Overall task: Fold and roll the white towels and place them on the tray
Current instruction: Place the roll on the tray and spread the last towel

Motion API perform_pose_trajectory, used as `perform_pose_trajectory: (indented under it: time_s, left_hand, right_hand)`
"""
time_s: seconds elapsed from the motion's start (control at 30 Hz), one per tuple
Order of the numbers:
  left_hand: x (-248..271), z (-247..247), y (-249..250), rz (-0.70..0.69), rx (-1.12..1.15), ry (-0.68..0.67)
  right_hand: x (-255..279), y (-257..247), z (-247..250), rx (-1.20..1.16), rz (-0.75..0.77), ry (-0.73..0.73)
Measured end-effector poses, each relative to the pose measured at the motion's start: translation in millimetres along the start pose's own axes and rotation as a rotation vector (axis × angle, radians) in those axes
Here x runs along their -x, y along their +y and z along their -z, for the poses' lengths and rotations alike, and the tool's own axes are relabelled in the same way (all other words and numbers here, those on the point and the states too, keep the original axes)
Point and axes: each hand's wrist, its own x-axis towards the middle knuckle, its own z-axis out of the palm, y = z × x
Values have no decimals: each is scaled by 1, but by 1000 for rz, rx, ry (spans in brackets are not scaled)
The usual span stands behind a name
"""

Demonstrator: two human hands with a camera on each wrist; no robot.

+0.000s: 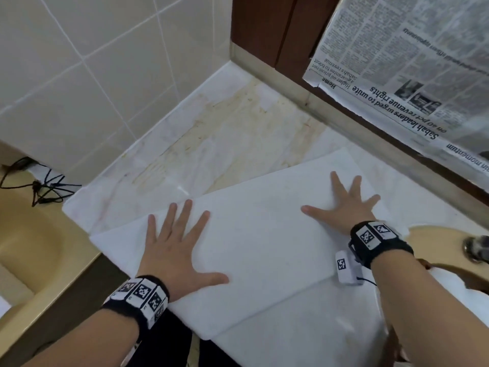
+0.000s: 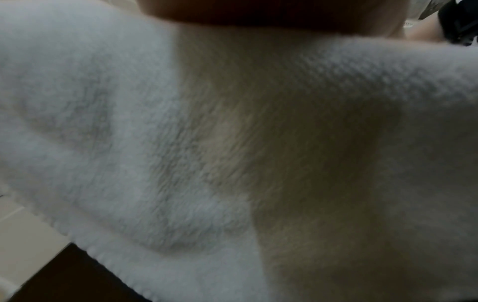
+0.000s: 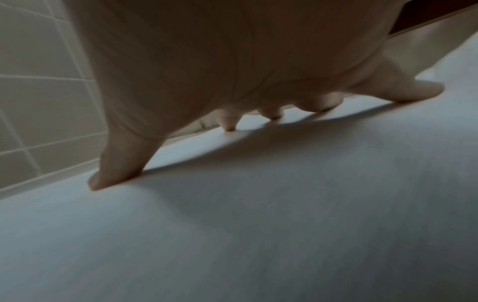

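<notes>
Left hand [image 1: 169,250] — fingers straight and spread, palm flat on white towel [image 1: 259,239], near its left end. Right hand [image 1: 341,205] — likewise splayed, pressed flat on the towel's far right part. Towel lay folded in a long band, spread across marble countertop [image 1: 211,133], one edge overhanging the front. Beige basin [image 1: 31,234] at left; newspaper [image 1: 412,62] on wall behind.
</notes>
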Motion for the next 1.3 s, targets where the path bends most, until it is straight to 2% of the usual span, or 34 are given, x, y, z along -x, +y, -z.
perform_pose_trajectory:
  time_s: [0.2,0.37,0.43,0.63,0.8,0.9,0.97,1.07,1.13,1.3]
  left_hand:
    - [-1,4,6,32,10,-9]
    - [-1,4,-2,16,39,11]
    - [2,4,-10,0,18,9]
    - [9,2,-10,-73,10,-1]
    - [7,-4,4,-87,9,-4]
    - [6,-6,3,-84,24,24]
    - [6,-6,2,-93,41,30]
    - [6,-7,-2,-120,40,26]
    - [6,-6,-4,-147,45,40]
    - [8,-7,3,-231,-6,-20]
  right_hand:
    - [-3,0,20,-42,38,11]
    - [37,-38,-31,37,134,-61]
    - [35,-47,-38,108,160,-52]
    - [-18,-52,20,209,262,-37]
    - [-35,-67,56,283,213,-73]
    - [-12,-93,39,186,257,-28]
    - [14,-106,6,169,347,-66]
    - [38,-99,-36,223,352,-118]
    - [30,-93,-27,230,344,-87]
    - [-26,-73,34,303,360,-60]
